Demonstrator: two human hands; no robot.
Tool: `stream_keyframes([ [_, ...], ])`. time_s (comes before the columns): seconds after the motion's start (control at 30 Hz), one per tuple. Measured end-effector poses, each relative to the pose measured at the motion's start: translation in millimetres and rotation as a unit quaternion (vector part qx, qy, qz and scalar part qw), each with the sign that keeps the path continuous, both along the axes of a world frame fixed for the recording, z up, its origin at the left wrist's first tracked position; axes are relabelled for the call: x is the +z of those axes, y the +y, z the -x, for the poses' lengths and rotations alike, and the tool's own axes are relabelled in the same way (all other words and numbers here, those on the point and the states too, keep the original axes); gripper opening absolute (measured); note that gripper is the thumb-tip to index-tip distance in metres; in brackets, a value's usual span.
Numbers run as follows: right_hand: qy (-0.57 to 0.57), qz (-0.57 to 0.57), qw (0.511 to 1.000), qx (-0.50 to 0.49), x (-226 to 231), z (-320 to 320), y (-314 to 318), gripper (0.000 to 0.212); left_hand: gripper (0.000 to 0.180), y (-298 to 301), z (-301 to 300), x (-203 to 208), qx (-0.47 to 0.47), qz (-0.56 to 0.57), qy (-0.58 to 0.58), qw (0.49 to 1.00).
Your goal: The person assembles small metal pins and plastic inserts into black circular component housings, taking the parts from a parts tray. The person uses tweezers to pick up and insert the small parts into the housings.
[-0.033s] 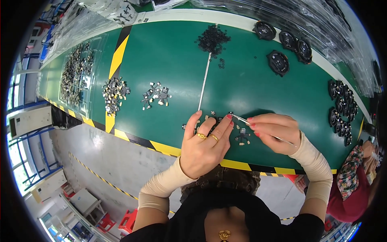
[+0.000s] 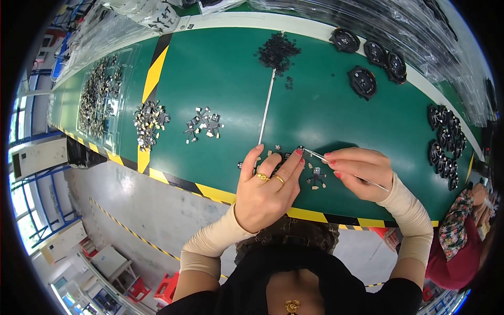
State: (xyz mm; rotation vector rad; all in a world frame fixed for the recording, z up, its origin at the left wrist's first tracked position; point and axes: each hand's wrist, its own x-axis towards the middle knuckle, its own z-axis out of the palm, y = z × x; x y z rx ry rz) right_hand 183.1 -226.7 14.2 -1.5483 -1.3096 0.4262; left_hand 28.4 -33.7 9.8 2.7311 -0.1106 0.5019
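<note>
My left hand [image 2: 266,195] reaches over the table's near side, rings on two fingers. Its fingertips are closed on a small black electronic part [image 2: 301,148], mostly hidden by them; the thumb is out of sight. Metal tweezers [image 2: 318,156] are gripped in my right hand [image 2: 362,170], their tips meeting that part. Between the hands lies a small black part with a pale connector and short tails [image 2: 316,177]. More such pieces lie partly under my left fingers.
Similar parts form a small group [image 2: 205,124], a heap [image 2: 150,125] and a full clear tray [image 2: 100,97] leftward. Tiny black rings [image 2: 278,51] are piled at the back. Round black housings [image 2: 362,82] sit at the right. Another person's sleeve [image 2: 455,226] is at the right edge.
My right hand and the tweezers have shifted very slightly to the right. My left hand stays in place.
</note>
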Motion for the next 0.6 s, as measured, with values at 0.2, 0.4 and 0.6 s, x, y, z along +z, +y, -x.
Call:
stream_keyframes([
  [0.2,-0.022,0.008,1.0,0.016,1.2,-0.6,2.7,0.029,0.035,1.1,-0.7,-1.3,0.001,0.01,-0.008,1.0],
  [0.4,-0.02,0.008,1.0,0.01,-0.8,-0.2,2.7,0.03,0.035,2.2,-1.2,0.1,-0.003,0.028,-0.002,1.0],
  [0.6,0.022,0.004,0.999,-0.03,4.4,-1.8,1.1,0.029,0.035,9.3,-1.8,-3.9,-0.015,0.152,0.005,0.988],
])
